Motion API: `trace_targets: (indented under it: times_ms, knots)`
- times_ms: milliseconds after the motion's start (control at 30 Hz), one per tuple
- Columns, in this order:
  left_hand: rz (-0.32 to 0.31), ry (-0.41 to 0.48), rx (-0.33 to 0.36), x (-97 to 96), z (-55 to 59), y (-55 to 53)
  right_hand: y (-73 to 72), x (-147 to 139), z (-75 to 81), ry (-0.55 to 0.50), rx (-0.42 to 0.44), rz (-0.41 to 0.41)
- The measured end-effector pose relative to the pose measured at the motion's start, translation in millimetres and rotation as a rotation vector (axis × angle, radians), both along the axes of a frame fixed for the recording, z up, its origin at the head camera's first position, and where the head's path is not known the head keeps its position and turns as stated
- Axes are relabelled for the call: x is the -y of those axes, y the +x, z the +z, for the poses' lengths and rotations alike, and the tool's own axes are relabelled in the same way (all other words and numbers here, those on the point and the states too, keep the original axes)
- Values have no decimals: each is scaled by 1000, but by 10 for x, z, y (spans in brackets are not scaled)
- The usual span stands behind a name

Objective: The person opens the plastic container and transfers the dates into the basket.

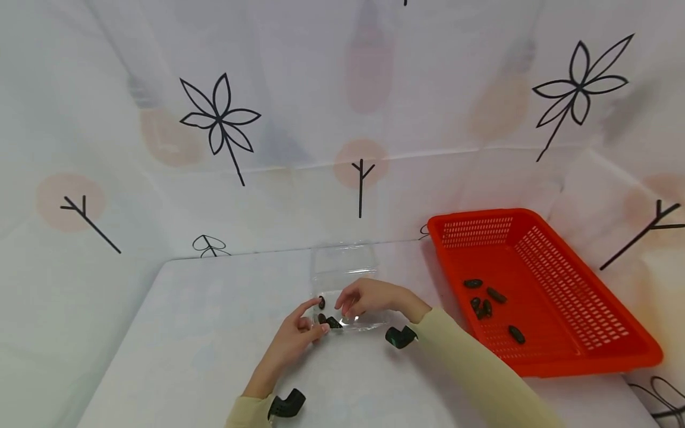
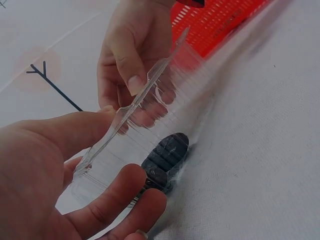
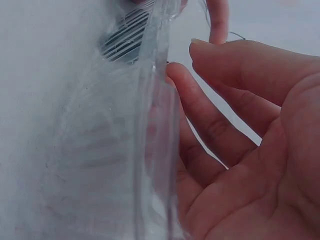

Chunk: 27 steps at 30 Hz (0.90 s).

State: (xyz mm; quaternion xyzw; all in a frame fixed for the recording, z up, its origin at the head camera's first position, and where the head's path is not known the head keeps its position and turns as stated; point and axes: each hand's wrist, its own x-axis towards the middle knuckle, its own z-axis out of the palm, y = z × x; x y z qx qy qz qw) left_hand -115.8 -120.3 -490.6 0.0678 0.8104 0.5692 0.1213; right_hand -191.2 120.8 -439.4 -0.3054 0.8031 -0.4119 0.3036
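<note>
A clear plastic clamshell box (image 1: 369, 325) sits on the white-covered table with its lid (image 1: 342, 259) laid back. Inside, at its left end, are several dark oval pieces (image 1: 334, 323), glossy and blackish green; two show through the ribbed wall in the left wrist view, one of them a larger dark piece (image 2: 172, 149). My left hand (image 1: 293, 336) grips the box at its left end, thumb at the rim and fingers against the outer wall. Over the middle of the box is my right hand (image 1: 369, 296), fingers loosely bent and dipping inside the rim, holding nothing visible.
A red perforated plastic basket (image 1: 546, 351) stands to the right, with several similar dark pieces (image 1: 496, 295) scattered on its floor. Behind the table hangs a pale cloth (image 1: 299, 208) printed with leaves and twigs. Black cameras are strapped at both wrists.
</note>
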Motion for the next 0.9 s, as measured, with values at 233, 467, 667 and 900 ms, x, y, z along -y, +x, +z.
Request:
trace_targets:
  times_ms: [233,467,667,900]
  knots:
    - [13,0,16,-3,23,25,9,69,-108,-30,19,-27]
    - [6,2,15,-4,1,10,28,86,-157,-13,-9,-17]
    - [0,10,1,-15,4,4,33,78,-201,-6,6,-1]
    - [-3,31,-11,-20,-11,0,42,71,-202,5,3,12]
